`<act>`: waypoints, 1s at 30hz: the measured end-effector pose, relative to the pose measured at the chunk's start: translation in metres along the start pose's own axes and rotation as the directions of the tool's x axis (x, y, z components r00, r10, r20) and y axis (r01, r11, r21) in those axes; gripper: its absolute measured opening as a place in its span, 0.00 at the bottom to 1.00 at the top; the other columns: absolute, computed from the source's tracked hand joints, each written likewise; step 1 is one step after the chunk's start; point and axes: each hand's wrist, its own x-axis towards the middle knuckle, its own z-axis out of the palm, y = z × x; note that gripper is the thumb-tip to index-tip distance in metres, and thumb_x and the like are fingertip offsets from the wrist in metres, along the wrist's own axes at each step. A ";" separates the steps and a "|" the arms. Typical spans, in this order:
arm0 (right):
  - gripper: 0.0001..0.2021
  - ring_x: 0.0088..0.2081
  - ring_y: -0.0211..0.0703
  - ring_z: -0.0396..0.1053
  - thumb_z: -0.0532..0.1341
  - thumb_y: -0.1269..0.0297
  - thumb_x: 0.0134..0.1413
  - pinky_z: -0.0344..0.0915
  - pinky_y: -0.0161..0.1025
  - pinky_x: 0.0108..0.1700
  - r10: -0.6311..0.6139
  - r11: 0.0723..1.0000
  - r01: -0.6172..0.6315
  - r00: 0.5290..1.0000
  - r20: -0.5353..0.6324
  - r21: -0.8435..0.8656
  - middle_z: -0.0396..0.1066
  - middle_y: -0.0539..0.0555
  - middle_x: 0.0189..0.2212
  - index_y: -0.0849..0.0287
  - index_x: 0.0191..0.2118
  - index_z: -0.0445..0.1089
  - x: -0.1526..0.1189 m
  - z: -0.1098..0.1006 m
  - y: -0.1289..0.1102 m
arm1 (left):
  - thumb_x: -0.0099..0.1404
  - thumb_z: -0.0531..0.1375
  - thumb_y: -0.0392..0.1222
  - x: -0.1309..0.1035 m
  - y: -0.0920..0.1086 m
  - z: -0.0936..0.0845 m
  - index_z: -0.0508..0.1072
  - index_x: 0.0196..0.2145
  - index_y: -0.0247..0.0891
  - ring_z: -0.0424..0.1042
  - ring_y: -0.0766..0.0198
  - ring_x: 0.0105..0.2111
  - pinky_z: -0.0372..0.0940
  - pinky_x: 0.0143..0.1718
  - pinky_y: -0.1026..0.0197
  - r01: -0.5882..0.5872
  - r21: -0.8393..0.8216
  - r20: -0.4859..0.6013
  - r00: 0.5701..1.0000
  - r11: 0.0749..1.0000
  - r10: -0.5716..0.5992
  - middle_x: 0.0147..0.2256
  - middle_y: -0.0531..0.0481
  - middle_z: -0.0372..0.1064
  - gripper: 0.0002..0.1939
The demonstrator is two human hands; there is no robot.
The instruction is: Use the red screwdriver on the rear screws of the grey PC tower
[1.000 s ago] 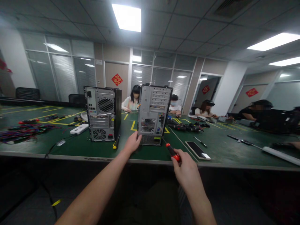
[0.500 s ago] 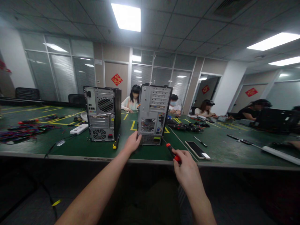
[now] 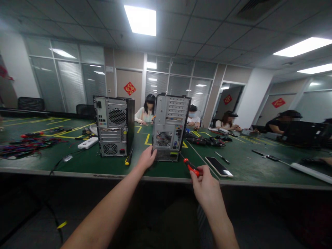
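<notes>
A grey computer tower stands upright at the table's front edge, its rear panel with slots and ports facing me. My left hand grips its lower left edge, thumb on the rear face and the other fingers partly hidden along the side. In my right hand is a red-and-black screwdriver, held by the handle end between closed fingers. Its thin shaft points up and left at the tower's lower right corner. Whether the tip touches a screw there is too small to tell.
To the left stands a second computer tower, with a yellow-and-black screwdriver beside it. A white power strip and bundled wires lie farther left. A phone lies right; several people sit across the table.
The screwdriver handle has turned in my right hand, and the fingers have shifted towards its rear end. My left hand and the tower have stayed in place.
</notes>
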 end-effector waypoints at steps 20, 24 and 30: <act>0.11 0.29 0.48 0.72 0.54 0.53 0.66 0.63 0.40 0.33 -0.066 0.997 0.066 0.998 0.003 0.038 0.73 0.53 0.28 0.54 0.41 0.67 -0.001 -0.005 -0.001 | 0.76 0.50 0.49 -0.002 0.004 -0.004 0.70 0.43 0.40 0.76 0.53 0.45 0.66 0.45 0.56 0.017 -0.025 0.007 1.000 1.000 -0.017 0.45 0.40 0.76 0.13; 0.08 0.30 0.46 0.72 0.56 0.57 0.64 0.64 0.40 0.34 -0.097 0.995 0.097 0.995 0.016 -0.015 0.72 0.52 0.29 0.54 0.40 0.69 -0.001 -0.005 -0.002 | 0.76 0.50 0.49 -0.001 0.004 -0.003 0.69 0.42 0.40 0.76 0.54 0.44 0.66 0.44 0.56 0.012 -0.026 0.004 1.000 1.000 -0.012 0.44 0.41 0.76 0.13; 0.13 0.42 0.46 0.74 0.55 0.68 0.60 0.68 0.44 0.45 -0.156 0.983 0.151 0.987 -0.035 -0.106 0.72 0.57 0.49 0.55 0.47 0.75 -0.003 -0.006 -0.003 | 0.76 0.51 0.48 -0.001 0.004 -0.002 0.70 0.42 0.40 0.75 0.53 0.46 0.67 0.47 0.55 0.012 0.007 -0.002 1.000 1.000 -0.012 0.44 0.40 0.76 0.12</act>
